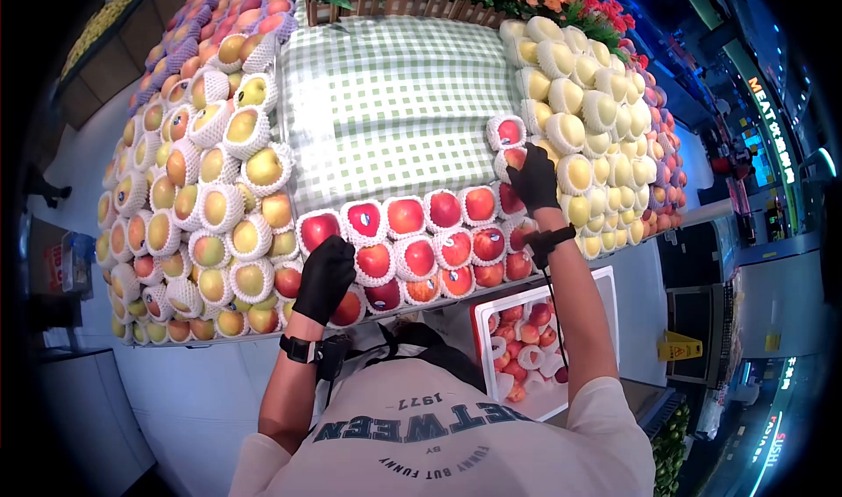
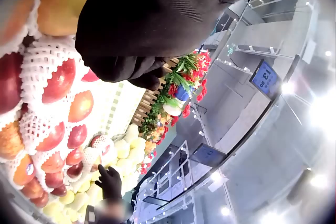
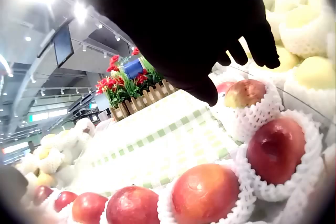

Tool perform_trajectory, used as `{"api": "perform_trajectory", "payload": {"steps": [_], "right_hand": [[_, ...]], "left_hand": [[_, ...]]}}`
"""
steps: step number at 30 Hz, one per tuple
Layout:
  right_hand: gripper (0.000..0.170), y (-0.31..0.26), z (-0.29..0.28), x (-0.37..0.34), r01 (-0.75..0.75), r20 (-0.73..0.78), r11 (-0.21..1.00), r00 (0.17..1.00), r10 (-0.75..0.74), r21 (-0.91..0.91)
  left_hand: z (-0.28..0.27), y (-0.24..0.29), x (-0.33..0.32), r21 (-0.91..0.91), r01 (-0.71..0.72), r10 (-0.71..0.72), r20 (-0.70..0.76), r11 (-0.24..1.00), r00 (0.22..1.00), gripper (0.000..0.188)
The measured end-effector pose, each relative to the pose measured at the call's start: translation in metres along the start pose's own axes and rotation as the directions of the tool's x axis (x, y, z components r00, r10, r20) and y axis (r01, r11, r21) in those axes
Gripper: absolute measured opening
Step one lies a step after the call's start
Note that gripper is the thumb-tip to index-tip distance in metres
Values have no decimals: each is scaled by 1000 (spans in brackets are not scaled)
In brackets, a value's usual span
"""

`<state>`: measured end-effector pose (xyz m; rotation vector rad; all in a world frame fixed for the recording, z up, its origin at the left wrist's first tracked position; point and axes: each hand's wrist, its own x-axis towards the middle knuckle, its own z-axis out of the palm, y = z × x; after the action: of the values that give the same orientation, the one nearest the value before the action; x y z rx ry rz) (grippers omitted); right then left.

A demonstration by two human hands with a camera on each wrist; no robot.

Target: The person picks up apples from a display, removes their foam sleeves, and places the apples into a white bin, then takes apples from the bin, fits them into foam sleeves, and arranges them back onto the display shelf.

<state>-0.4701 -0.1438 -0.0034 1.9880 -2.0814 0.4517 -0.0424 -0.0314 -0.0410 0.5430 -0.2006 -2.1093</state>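
My black-gloved right hand [image 1: 533,181] is at the right edge of the checked cloth, over a smooth red-yellow fruit [image 3: 245,92] in a white foam net. In the right wrist view its thumb and fingers are spread above that fruit. Another netted red fruit [image 1: 507,132] sits just behind it. My left hand [image 1: 326,279], also gloved in black, is curled beside the left end of the front rows, close to a red fruit [image 1: 317,230]. Nothing shows in its fingers, though their undersides are hidden in the left wrist view [image 2: 142,29].
The green-and-white checked cloth [image 1: 395,102] covers the sloped stand. Yellow-green fruits [image 1: 215,207] are piled left, pale yellow ones [image 1: 574,172] right. A small wooden fence [image 1: 412,7] with flowers lines the back. A white foam box [image 1: 605,291] of red fruits stands below, right of my body.
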Motion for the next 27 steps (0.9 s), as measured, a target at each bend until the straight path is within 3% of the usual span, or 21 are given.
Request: {"api": "perform_trajectory", "payload": {"steps": [3, 4, 7, 9, 11, 12, 15, 16, 17, 18, 20, 22, 25, 26, 27], "right_hand": [[56, -15, 15, 46, -37, 59, 993, 997, 45, -116], [58, -19, 18, 58, -51, 107, 982, 992, 72, -183], [58, -34, 27, 85, -143, 214, 944, 953, 212, -297], [54, -37, 37, 93, -184, 175, 925, 952, 253, -334], [65, -38, 41, 103, -179, 298, 907, 905, 303, -381], [63, -39, 43, 103, -152, 297, 899, 910, 289, -411], [57, -48, 39, 98, -102, 284, 884, 925, 254, -456], [55, -45, 46, 97, -109, 278, 891, 928, 250, -440], [52, -45, 46, 99, -119, 266, 897, 931, 250, -426], [48, -45, 46, 100, -116, 282, 890, 924, 260, -440], [48, -37, 52, 102, -107, 271, 912, 935, 227, -395], [52, -45, 39, 100, -120, 274, 918, 933, 235, -378], [66, -51, 25, 98, -143, 185, 928, 959, 216, -344], [67, -53, 19, 97, -160, 157, 936, 963, 218, -315], [69, -54, 12, 96, -179, 131, 941, 966, 224, -286]], "left_hand": [[-5, -6, 5, 94, 11, -6, -48, 995, 999, 17], [-4, -5, 5, 99, 4, -5, 16, 995, 1000, 15], [2, -7, 3, 101, -11, 18, -68, 995, 998, 15], [2, -7, 3, 124, -41, 50, -70, 991, 996, 13], [0, -9, 4, 121, -76, 83, -57, 990, 995, 8], [-1, -7, 4, 385, -170, 158, 62, 907, 985, 9], [-31, -11, 11, 341, -121, 117, 31, 932, 993, 12], [-26, -8, 8, 696, -277, 271, 121, 662, 955, 13], [-15, -3, 4, 897, -369, 362, 270, 243, 892, 14], [-8, 0, 3, 896, -380, 366, 441, -230, 819, 16], [-21, 1, 6, 901, -397, 341, 434, -176, 834, 15], [-32, -2, 5, 862, -416, 388, 291, 290, 874, 14], [-29, 5, 1, 867, -475, 412, 491, -148, 768, 11], [-33, 8, 1, 841, -513, 401, 535, -169, 744, 12], [-32, 9, -2, 859, -511, 414, 464, 4, 783, 12]]}}
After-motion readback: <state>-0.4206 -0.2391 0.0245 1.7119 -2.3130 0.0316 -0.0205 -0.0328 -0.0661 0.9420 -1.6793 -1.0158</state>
